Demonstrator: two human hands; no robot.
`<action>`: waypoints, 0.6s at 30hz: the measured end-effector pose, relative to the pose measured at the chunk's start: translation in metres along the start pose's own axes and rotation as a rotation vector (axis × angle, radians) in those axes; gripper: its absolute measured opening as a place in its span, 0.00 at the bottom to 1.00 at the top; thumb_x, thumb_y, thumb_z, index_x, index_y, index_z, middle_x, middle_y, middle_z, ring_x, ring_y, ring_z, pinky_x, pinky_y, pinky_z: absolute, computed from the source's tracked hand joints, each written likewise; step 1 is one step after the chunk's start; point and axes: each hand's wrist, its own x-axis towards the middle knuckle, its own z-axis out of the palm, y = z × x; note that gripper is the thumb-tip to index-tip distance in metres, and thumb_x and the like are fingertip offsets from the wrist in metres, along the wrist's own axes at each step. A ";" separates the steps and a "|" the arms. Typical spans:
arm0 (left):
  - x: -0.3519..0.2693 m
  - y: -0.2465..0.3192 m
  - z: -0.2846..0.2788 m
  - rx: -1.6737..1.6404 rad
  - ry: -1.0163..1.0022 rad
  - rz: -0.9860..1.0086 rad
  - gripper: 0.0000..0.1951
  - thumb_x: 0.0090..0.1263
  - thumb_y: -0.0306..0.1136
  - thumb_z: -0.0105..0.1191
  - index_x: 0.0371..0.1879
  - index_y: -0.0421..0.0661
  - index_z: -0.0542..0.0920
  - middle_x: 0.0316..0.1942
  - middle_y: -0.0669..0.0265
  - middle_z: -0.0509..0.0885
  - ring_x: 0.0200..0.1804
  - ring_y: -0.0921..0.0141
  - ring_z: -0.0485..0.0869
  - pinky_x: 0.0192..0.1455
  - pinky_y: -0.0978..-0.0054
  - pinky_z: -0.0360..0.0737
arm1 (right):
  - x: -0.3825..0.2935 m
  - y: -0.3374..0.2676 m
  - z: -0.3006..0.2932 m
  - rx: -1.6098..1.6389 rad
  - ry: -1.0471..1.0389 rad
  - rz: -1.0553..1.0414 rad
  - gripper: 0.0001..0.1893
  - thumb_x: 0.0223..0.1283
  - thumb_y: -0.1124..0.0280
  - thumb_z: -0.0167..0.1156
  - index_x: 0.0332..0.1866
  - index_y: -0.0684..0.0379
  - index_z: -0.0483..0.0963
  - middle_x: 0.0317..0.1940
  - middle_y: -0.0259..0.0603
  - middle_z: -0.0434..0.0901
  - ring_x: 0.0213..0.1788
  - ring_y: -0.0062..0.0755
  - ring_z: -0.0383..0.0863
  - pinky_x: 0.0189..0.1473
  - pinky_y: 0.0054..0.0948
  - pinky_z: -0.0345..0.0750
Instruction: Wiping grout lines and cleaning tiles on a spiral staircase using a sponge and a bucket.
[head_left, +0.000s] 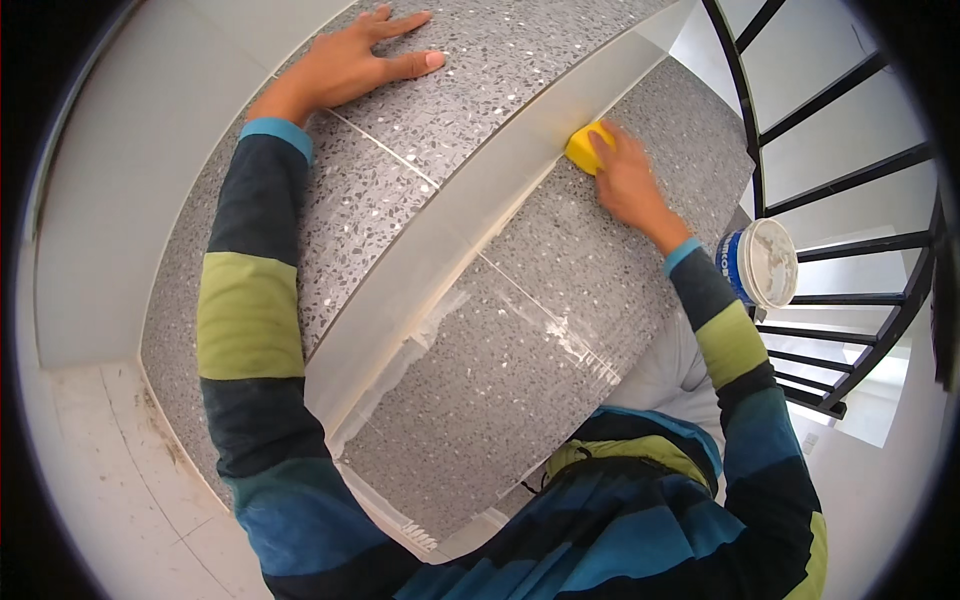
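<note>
My right hand (628, 180) grips a yellow sponge (582, 150). The sponge meets the corner where the lower terrazzo tread (510, 360) joins the pale stair riser (442, 240). On the upper terrazzo tread (480, 82), my left hand (352, 64) lies palm down with its fingers apart, holding nothing. A strip of whitish grout (382, 367) runs along the base of the riser, smeared wide towards the near end. White smears of grout (570, 337) also mark the joint line across the lower tread.
A white plastic bucket (769, 262) with a blue label and pale residue inside stands at the right, by the black metal railing (847, 180). A wall (150, 165) borders the upper tread on the left. Stained tile (127, 450) lies at lower left.
</note>
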 end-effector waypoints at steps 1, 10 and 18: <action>0.000 0.001 0.000 -0.001 0.000 -0.003 0.44 0.58 0.67 0.52 0.70 0.52 0.62 0.73 0.45 0.48 0.74 0.49 0.51 0.73 0.57 0.49 | 0.000 -0.004 0.006 0.001 -0.001 -0.002 0.24 0.48 0.79 0.53 0.56 0.64 0.70 0.61 0.54 0.67 0.59 0.54 0.67 0.59 0.45 0.68; 0.000 -0.003 0.003 0.022 0.003 -0.014 0.44 0.58 0.68 0.51 0.69 0.51 0.63 0.73 0.45 0.49 0.73 0.49 0.51 0.73 0.57 0.50 | -0.045 -0.116 -0.003 0.251 -0.271 -0.295 0.21 0.48 0.81 0.51 0.52 0.68 0.72 0.53 0.51 0.74 0.50 0.48 0.72 0.50 0.42 0.71; 0.003 -0.002 0.002 0.001 0.013 0.008 0.44 0.59 0.68 0.51 0.70 0.51 0.62 0.73 0.44 0.50 0.74 0.49 0.48 0.74 0.56 0.48 | 0.004 -0.021 -0.009 0.038 0.045 0.013 0.21 0.48 0.78 0.55 0.52 0.68 0.72 0.55 0.56 0.72 0.54 0.54 0.71 0.58 0.44 0.69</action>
